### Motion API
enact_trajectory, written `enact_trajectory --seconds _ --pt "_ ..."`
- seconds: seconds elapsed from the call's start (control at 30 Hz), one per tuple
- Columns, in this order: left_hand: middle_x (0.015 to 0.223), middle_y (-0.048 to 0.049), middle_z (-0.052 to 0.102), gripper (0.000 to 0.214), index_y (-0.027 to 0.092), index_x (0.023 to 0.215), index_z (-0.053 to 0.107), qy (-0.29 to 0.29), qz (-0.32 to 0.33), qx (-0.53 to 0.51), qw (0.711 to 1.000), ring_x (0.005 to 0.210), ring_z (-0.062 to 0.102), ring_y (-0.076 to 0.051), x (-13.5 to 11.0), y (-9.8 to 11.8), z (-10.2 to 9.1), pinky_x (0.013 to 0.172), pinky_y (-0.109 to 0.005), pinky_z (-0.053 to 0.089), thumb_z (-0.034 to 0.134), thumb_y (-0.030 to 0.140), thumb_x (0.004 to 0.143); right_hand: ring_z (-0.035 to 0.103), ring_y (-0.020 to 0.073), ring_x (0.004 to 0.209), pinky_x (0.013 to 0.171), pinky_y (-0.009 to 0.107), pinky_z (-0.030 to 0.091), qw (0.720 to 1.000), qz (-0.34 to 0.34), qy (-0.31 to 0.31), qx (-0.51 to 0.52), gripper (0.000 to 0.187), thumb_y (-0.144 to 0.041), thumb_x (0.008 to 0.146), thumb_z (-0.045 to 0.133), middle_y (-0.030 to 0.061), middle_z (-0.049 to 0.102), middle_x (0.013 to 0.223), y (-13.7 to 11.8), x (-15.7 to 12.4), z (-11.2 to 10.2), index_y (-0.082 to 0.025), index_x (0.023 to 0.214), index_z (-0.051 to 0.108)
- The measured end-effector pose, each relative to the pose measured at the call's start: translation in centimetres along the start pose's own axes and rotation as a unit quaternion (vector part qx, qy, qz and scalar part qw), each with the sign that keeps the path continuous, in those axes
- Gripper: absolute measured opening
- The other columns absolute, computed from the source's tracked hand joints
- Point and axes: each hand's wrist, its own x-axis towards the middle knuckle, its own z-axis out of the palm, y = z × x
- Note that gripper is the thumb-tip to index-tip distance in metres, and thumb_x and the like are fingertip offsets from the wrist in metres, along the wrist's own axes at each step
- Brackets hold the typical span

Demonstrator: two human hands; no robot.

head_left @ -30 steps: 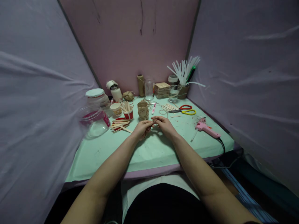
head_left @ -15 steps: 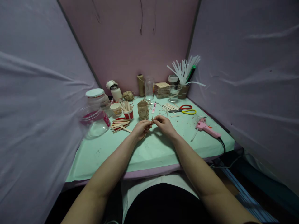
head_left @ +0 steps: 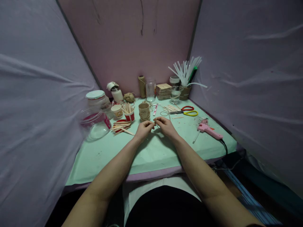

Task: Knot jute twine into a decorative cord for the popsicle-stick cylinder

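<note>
My left hand [head_left: 144, 129] and my right hand [head_left: 165, 125] meet over the middle of the green table [head_left: 151, 154], fingers pinched together on a small thing between them that is too small to make out. Just behind the hands stands a twine-wrapped cup [head_left: 144, 111]. A loop of thin twine [head_left: 163, 113] lies on the table behind my right hand.
Loose wooden sticks [head_left: 121, 126] and a red cup of sticks [head_left: 129, 114] lie left of the hands, beside clear plastic jars [head_left: 96, 121]. Scissors [head_left: 187, 111] and a pink glue gun [head_left: 209, 130] lie to the right. Jars, twine spools, stacked sticks and white straws [head_left: 187, 71] line the back wall.
The hands have stayed together at the same spot. The fingers have shifted slightly around the small thing.
</note>
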Motion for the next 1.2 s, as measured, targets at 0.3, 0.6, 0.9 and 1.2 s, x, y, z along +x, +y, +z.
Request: enact_trajectory --seconds 0.3,0.6,0.9,1.2 --pt "0.06 0.0004 0.054 0.032 0.012 0.069 0.063 -0.045 -0.07 -0.156 0.984 0.05 0.039 -0.005 0.1 -0.2 0.0 0.047 -0.021 0.023 0.077 0.039 0.057 0.052 0.0135 0.071 0.069 0.027 0.04 0.996 0.04 -0.034 0.068 0.019 -0.037 0.071 0.063 0.0 0.061 0.074 -0.7 -0.4 -0.1 -0.019 0.075 0.062" --pt "0.062 -0.0004 0.056 0.032 0.012 0.072 0.063 0.001 -0.08 -0.19 0.978 0.051 0.042 -0.005 0.4 -0.2 0.0 0.048 -0.02 0.026 0.077 0.036 0.056 0.049 0.0118 0.069 0.064 0.026 0.039 0.996 0.06 0.023 0.058 0.022 -0.035 0.069 0.062 -0.0002 0.059 0.078 -0.5 -0.3 0.1 -0.018 0.084 0.061" --pt "0.06 0.0001 0.058 0.024 0.012 0.075 0.066 0.069 0.001 -0.046 0.997 0.052 0.043 -0.008 0.4 -0.5 0.3 0.051 -0.023 0.029 0.069 0.032 0.061 0.051 0.0132 0.068 0.065 0.027 0.04 0.998 0.009 0.043 -0.036 0.021 -0.038 0.068 0.064 0.0002 0.059 0.073 -0.3 -0.4 0.4 -0.018 0.073 0.058" --pt "0.061 0.0014 0.055 0.024 0.014 0.072 0.064 0.06 -0.028 -0.062 0.996 0.052 0.04 -0.007 0.6 -1.0 0.2 0.05 -0.022 0.028 0.068 0.036 0.063 0.043 0.0092 0.057 0.054 0.023 0.032 0.99 0.111 -0.008 0.085 0.018 -0.033 0.062 0.068 -0.003 0.053 0.061 -0.6 -0.4 0.1 -0.018 0.065 0.059"
